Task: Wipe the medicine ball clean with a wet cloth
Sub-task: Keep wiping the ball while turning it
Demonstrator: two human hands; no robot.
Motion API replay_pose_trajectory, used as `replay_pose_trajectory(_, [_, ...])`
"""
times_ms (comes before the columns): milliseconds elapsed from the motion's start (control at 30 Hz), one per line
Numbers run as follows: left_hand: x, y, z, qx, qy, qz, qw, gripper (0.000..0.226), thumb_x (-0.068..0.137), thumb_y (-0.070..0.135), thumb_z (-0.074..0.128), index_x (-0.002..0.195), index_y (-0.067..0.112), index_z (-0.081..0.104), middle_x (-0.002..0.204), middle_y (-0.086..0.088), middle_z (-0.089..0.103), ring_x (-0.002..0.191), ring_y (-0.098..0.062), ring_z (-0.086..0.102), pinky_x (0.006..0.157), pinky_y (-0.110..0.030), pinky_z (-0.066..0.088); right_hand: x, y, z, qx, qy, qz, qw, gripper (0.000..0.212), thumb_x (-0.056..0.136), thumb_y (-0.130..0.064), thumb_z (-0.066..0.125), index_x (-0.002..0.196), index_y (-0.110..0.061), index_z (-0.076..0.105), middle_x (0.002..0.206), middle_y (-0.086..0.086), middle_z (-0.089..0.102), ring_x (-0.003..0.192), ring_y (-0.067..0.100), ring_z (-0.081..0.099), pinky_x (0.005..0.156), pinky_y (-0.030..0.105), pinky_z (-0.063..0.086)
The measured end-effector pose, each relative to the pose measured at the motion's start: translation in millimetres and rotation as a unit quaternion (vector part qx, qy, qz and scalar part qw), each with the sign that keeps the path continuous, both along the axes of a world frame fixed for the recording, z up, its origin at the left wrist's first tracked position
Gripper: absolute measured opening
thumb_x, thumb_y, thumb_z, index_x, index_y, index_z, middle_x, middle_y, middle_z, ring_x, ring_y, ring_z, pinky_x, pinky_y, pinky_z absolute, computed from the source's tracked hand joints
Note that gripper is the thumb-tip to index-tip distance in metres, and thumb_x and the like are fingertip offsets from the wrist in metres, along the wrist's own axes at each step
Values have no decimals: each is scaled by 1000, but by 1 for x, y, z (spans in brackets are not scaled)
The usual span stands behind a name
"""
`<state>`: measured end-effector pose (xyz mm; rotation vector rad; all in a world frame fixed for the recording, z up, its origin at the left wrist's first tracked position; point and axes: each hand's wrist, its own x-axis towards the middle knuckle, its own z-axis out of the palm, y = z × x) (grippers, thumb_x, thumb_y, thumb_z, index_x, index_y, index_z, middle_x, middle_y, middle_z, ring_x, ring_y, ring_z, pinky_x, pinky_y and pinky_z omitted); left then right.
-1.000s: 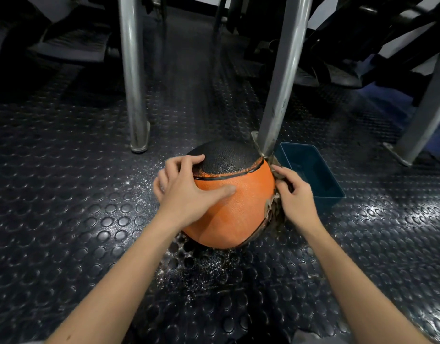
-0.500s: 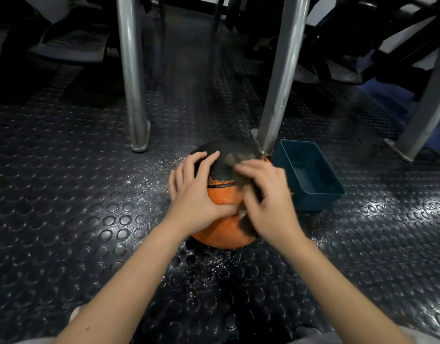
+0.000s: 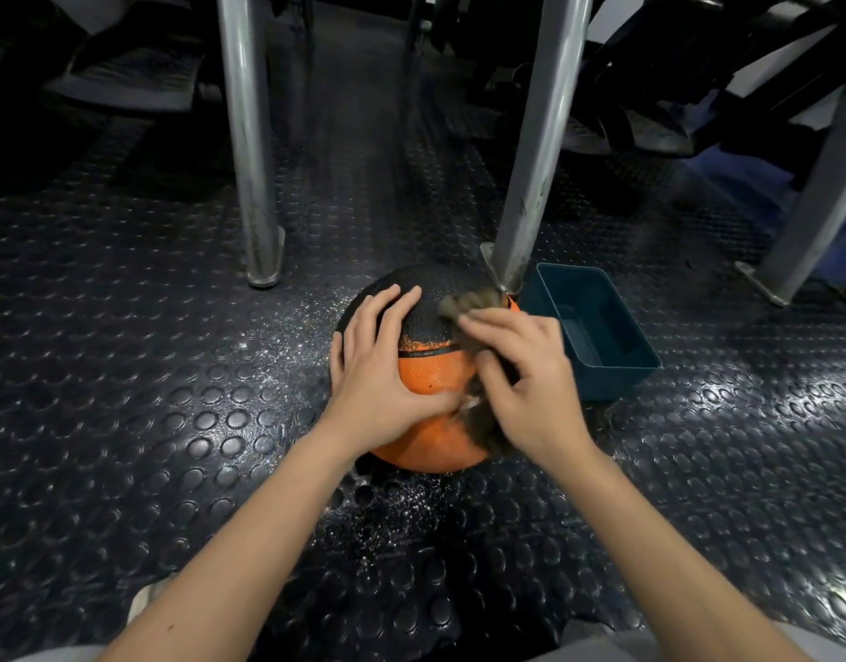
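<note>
The medicine ball sits on the studded rubber floor at the middle of the view, its black half turned up toward 12 o'clock and its orange half toward 6 o'clock. The left hand lies flat on the ball's 9 o'clock side, fingers spread wide across the black cap and thumb stretched over the orange. The right hand covers the 3 o'clock side and holds a grey-brown cloth against the ball, with the thumb bent into the fabric. The cloth shows beyond the fingertips at 12 o'clock and again below the palm at 6 o'clock (this hand is blurred, so the finer grip is hard to read).

A teal bin stands at the ball's 2 o'clock, just beside it. A metal post meets the floor at the ball's 1 o'clock, between ball and bin, and another post stands at 10 o'clock, well apart. Fine specks glitter on the floor around the ball.
</note>
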<state>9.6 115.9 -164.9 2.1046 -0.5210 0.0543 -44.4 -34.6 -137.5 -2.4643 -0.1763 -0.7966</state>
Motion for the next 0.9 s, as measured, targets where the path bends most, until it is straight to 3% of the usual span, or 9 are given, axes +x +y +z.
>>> replay_pose_trajectory(100, [1,3,0,-6,7,-8,1000,100,44,75,54,134,52,16,149,18,17,140,-5,13,115,-50,12,1,-12,-2,-66,-8,43,997,31,87,-11,51,113,-13,68,116,-3,62,103,17,45,97,16,32])
replay_pose_trajectory(267, [0,-2,2,6,10,-22,1000,102,45,81,52,135,54,12,148,24,10,139,-2,8,115,-52,6,12,-39,-2,54,40,-114,991,34,87,0,54,114,-18,67,110,-14,59,100,25,52,87,4,29])
replay_pose_trajectory(467, [4,2,0,-12,5,-10,1000,101,46,73,54,137,49,19,148,17,19,139,-7,15,115,-50,12,6,-10,-4,-40,-29,9,999,31,86,-12,50,109,-10,70,111,-6,61,98,15,44,94,12,31])
replay_pose_trajectory(600, [4,6,0,-14,15,-23,1000,103,45,79,56,135,53,15,146,24,14,138,-2,11,116,-49,7,7,-54,-9,13,24,-130,991,33,86,0,56,114,-13,67,108,-12,57,95,19,46,93,32,40])
replay_pose_trajectory(633, [5,6,0,-15,15,-23,999,103,45,80,56,135,53,15,146,25,13,138,-2,10,116,-48,7,5,-56,-4,24,23,-147,989,35,86,3,56,116,-13,65,109,-12,57,97,20,47,95,27,39])
replay_pose_trajectory(700, [6,5,1,-19,14,-22,999,102,44,80,56,134,53,15,147,24,14,139,-2,10,116,-48,7,7,-43,14,18,-47,-126,991,38,85,5,53,119,-11,63,114,-10,57,102,21,49,95,11,32])
replay_pose_trajectory(733, [6,5,2,-19,13,-19,1000,102,44,80,56,134,53,16,147,22,15,139,-3,11,116,-49,8,8,-33,23,7,-84,-89,992,39,84,5,52,119,-8,63,116,-8,57,104,21,49,96,10,31])
replay_pose_trajectory(833, [6,6,0,-18,12,-18,1000,102,43,79,57,133,54,17,147,22,16,138,-2,12,116,-49,9,9,-18,18,-71,-96,45,992,39,84,5,46,117,-6,64,121,-2,59,106,22,45,97,27,37])
replay_pose_trajectory(900, [5,6,1,-14,15,-25,999,101,44,78,58,132,56,16,145,25,15,138,-1,12,116,-50,9,7,-35,-4,-78,-28,30,996,43,84,6,44,119,-9,63,122,-1,60,105,21,44,94,29,39])
